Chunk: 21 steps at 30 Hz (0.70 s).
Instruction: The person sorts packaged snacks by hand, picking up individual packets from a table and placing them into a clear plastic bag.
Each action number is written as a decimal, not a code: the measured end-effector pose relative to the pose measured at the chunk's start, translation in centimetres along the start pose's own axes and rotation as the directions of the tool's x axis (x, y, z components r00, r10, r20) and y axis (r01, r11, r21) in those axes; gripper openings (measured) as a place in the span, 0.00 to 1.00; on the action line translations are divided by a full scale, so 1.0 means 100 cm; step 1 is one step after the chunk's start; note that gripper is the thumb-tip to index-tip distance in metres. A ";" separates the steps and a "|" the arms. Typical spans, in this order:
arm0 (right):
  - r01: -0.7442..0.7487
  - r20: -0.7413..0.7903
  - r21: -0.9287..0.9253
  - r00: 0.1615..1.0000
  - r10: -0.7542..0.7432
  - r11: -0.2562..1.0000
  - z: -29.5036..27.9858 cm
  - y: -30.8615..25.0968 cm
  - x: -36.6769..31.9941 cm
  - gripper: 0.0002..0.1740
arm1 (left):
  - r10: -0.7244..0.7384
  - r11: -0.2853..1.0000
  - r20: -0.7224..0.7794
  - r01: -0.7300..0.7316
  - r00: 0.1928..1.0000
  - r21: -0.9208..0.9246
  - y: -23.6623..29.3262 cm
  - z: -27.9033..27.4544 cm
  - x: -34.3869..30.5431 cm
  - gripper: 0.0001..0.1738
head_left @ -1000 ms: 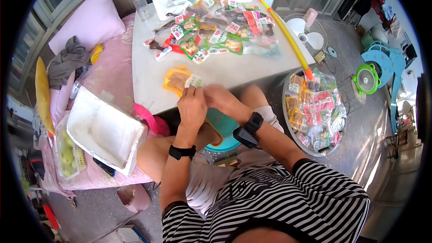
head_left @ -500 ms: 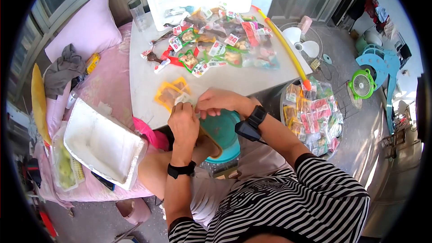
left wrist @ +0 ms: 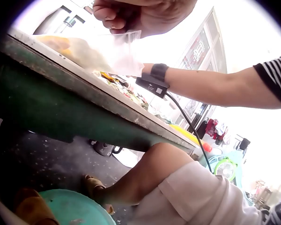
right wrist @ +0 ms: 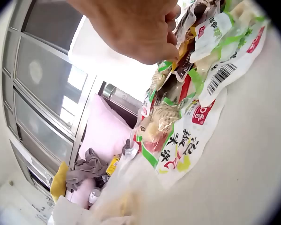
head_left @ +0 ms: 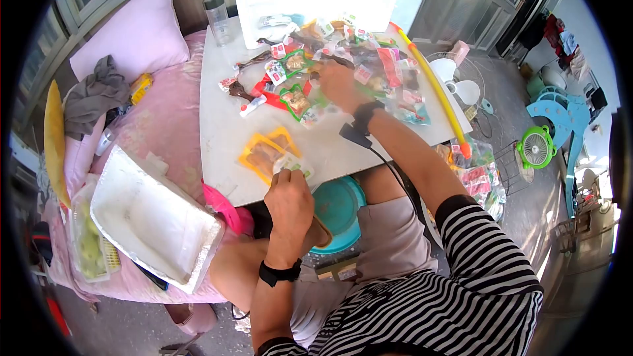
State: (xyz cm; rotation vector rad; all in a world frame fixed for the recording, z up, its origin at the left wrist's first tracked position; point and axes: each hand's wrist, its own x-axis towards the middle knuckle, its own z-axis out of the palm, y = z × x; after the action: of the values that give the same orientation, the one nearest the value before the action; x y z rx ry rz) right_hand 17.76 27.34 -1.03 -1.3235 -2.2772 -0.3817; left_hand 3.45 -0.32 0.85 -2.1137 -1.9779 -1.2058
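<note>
Near the front table edge, my left hand (head_left: 290,204) pinches the top of a clear plastic bag (left wrist: 119,51). Yellow-edged snack packets (head_left: 267,153) and a white-labelled one show through the film, lying on the table. My right hand (head_left: 339,86) is stretched into the pile of snack packets (head_left: 297,102). Seen from the right wrist, curled fingers and thumb grip a brown packet with a yellow edge (right wrist: 182,50); the palm side is hidden. Green-edged packets (right wrist: 161,122) lie just below that hand.
A white foam box (head_left: 316,0) stands behind the pile, and a yellow tube (head_left: 432,86) runs along the table's right side. A tub of packets (head_left: 481,178) is on the floor at right. Another foam box (head_left: 151,224) rests on the bed. A teal basin (head_left: 339,214) sits between the legs.
My right hand has left the bag's opening beside my left hand and moved forward into the packet pile. The left hand has kept hold of the bag.
</note>
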 end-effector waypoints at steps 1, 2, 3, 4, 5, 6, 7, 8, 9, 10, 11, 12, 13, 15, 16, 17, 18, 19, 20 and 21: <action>0.005 0.013 -0.044 1.000 -0.005 0.999 0.004 -0.003 0.005 0.06 | -0.003 1.000 0.006 0.003 1.000 0.001 0.000 0.000 0.000 0.01; 0.011 0.027 -0.089 1.000 -0.008 0.996 0.007 -0.005 0.009 0.07 | -0.006 1.000 0.012 0.006 1.000 0.002 0.000 0.000 0.000 0.01; 0.033 0.037 -0.104 0.999 -0.029 0.994 0.008 -0.004 0.012 0.06 | -0.008 1.000 0.018 0.008 1.000 0.003 -0.001 0.000 0.001 0.01; 0.055 0.047 -0.119 0.998 -0.049 0.991 0.009 -0.003 0.015 0.06 | -0.007 1.000 0.014 0.007 1.000 -0.001 -0.001 0.000 0.001 0.01; 0.076 0.058 -0.134 0.996 -0.069 0.988 0.010 -0.002 0.016 0.06 | -0.005 1.000 0.010 0.005 1.000 -0.005 -0.002 0.000 0.001 0.01; 0.060 0.064 -0.101 0.997 -0.053 0.993 0.003 -0.005 0.017 0.05 | -0.005 1.000 0.007 0.005 1.000 -0.009 -0.002 -0.001 0.001 0.02; 0.043 0.072 -0.071 0.997 -0.038 0.997 -0.005 -0.006 0.018 0.05 | 0.000 1.000 0.006 0.000 1.000 0.000 -0.003 -0.002 0.001 0.02; 0.027 0.083 -0.043 0.996 -0.023 0.999 -0.011 -0.007 0.017 0.05 | 0.004 1.000 0.006 -0.004 1.000 0.006 -0.003 -0.002 0.002 0.02; 0.036 0.032 -0.016 0.999 -0.036 0.999 -0.014 -0.006 0.016 0.05 | 0.009 1.000 0.004 -0.009 1.000 0.011 -0.002 -0.002 0.002 0.02; 0.048 -0.020 0.008 0.999 -0.047 0.999 -0.017 -0.004 0.016 0.04 | 0.012 1.000 -0.001 -0.012 1.000 0.011 -0.002 -0.002 0.003 0.02; 0.058 -0.072 0.030 0.996 -0.056 0.998 -0.020 -0.001 0.015 0.04 | 0.017 1.000 -0.005 -0.017 1.000 0.011 -0.002 -0.001 0.002 0.01; 0.094 -0.105 0.063 0.991 -0.087 0.994 -0.023 0.004 0.012 0.04 | 0.024 1.000 -0.009 -0.024 1.000 0.011 -0.002 0.000 0.002 0.01; 0.128 -0.138 0.095 0.984 -0.115 0.987 -0.026 0.010 0.008 0.04 | 0.024 1.000 -0.012 -0.024 1.000 0.014 -0.003 0.001 0.002 0.02; 0.152 -0.193 0.281 0.976 -0.100 0.948 -0.045 0.014 -0.007 0.04 | 0.025 0.999 -0.016 -0.025 1.000 0.022 -0.004 0.002 0.001 0.02; 0.140 -0.206 0.430 0.977 -0.054 0.892 -0.068 0.007 -0.022 0.04 | 0.032 0.999 -0.028 -0.031 0.999 0.024 -0.005 0.001 0.002 0.03; 0.127 -0.211 0.569 0.978 -0.005 0.812 -0.084 0.003 -0.038 0.05 | 0.034 0.999 -0.033 -0.033 0.999 0.029 -0.005 0.001 0.002 0.03; 0.142 -0.185 0.637 0.982 -0.028 0.758 -0.088 0.007 -0.054 0.04 | 0.036 0.999 -0.037 -0.035 0.999 0.035 -0.006 0.001 0.002 0.03; 0.191 -0.225 0.628 0.973 -0.059 0.755 -0.088 0.011 -0.070 0.04 | 0.039 0.998 -0.041 -0.037 0.998 0.041 -0.006 0.001 0.002 0.03; 0.237 -0.262 0.617 0.961 -0.088 0.750 -0.083 0.016 -0.087 0.05 | 0.042 0.998 -0.033 -0.040 0.999 0.040 -0.007 0.000 0.001 0.03; 0.283 -0.300 0.605 0.947 -0.116 0.745 -0.076 0.021 -0.104 0.05 | 0.049 0.998 -0.032 -0.047 0.998 0.047 -0.007 0.001 0.001 0.03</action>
State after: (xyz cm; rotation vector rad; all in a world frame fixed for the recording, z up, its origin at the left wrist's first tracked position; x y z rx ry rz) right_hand 25.91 17.19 -0.10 -0.6359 -2.0565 0.1702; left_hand 2.88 -0.08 0.48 -2.0932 -1.9112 -1.1685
